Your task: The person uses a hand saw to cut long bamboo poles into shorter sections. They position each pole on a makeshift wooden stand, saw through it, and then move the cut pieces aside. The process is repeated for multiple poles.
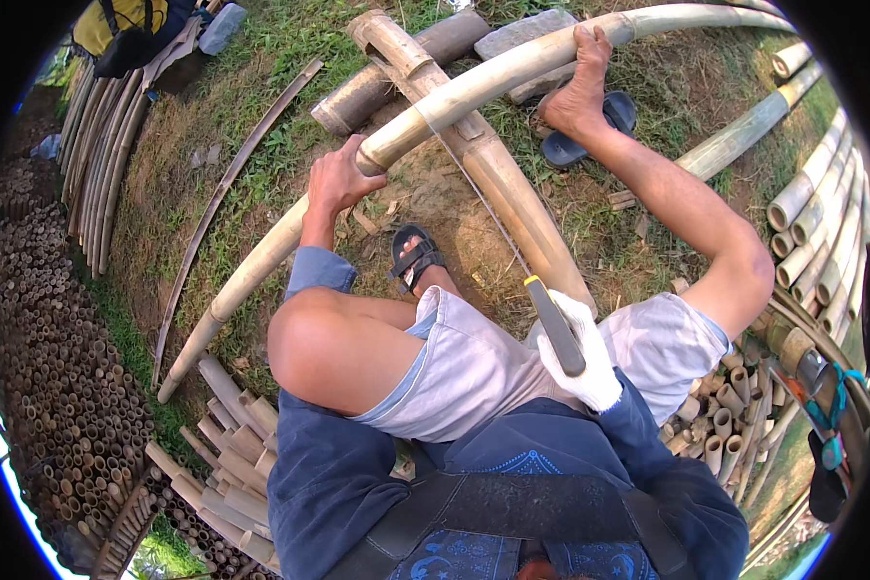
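Note:
A long, pale bamboo pole [512,79] runs across in front of me, from the lower left to the upper right. My bare left hand [334,182] is wrapped round it left of the saw blade. My right hand [590,362], in a white glove, is closed on the dark grey handle of a hand saw [557,327]. The saw's thin blade reaches up and left to the pole, touching it or lying right beside it. Under the pole is a thick bamboo support [522,193] with a slotted far end. My bare right foot [580,92] presses on the pole.
A thick bamboo log [358,97] lies under the support's far end, beside a grey stone block [522,34]. Dark slippers [570,150] lie below my right foot. Cut bamboo pieces are heaped at lower left [232,454] and right [730,425]. Long poles [812,222] are stacked at far right.

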`<state>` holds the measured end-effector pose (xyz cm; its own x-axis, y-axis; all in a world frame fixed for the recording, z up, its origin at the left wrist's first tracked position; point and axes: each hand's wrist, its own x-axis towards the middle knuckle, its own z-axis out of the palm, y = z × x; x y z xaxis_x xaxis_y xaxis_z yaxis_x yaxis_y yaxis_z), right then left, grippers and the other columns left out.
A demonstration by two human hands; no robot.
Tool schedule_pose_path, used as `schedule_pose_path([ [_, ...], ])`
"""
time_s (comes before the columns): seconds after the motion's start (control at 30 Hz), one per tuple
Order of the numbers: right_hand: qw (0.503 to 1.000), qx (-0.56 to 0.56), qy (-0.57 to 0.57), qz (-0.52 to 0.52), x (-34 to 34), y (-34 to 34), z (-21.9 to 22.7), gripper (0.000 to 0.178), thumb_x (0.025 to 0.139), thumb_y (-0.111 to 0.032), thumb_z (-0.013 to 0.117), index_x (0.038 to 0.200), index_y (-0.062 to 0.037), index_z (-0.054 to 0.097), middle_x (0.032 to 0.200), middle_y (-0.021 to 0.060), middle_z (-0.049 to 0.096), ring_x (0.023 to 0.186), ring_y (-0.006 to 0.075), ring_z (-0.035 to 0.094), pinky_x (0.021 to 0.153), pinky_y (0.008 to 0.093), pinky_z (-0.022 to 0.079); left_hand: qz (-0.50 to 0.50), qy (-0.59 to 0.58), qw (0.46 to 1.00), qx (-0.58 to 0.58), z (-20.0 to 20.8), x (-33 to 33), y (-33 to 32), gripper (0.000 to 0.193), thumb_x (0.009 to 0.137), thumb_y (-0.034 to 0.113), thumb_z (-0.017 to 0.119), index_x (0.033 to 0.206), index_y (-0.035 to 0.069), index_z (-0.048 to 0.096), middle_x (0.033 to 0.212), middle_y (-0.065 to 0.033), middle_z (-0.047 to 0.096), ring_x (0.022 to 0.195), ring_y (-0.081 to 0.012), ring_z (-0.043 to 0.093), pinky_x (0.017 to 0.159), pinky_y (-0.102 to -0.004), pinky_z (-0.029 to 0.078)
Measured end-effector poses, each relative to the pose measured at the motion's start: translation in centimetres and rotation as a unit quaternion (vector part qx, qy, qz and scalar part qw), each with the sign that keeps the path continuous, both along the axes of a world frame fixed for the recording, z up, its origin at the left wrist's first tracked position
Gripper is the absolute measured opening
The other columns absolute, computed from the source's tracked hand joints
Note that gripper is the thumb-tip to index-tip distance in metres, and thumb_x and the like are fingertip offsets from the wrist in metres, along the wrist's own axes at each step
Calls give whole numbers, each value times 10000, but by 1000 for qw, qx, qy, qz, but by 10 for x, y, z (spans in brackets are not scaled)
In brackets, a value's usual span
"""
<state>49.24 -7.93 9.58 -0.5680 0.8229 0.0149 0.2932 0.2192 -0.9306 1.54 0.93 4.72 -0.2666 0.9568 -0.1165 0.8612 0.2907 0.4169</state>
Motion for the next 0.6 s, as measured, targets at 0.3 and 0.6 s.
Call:
schedule_pose_path([
  [0.3,984,22,176,8,-181,163,-20,560,968,-48,790,1481,-34,565,1319,151,682,1186,232,688,1048,357,553,12,85,994,-60,4,9,21,808,744,529,882,1452,200,670,1094,-223,823,1064,-445,784,968,-539,611],
  [0.6,999,-6,-21,33,16,-12,9,689,921,7,778,1558,33,518,1500,224,629,1380,314,652,1177,402,501,31,58,996,-66,10,-1,-5,762,717,558,906,1346,175,708,1097,-235,802,1033,-470,759,919,-573,600],
])
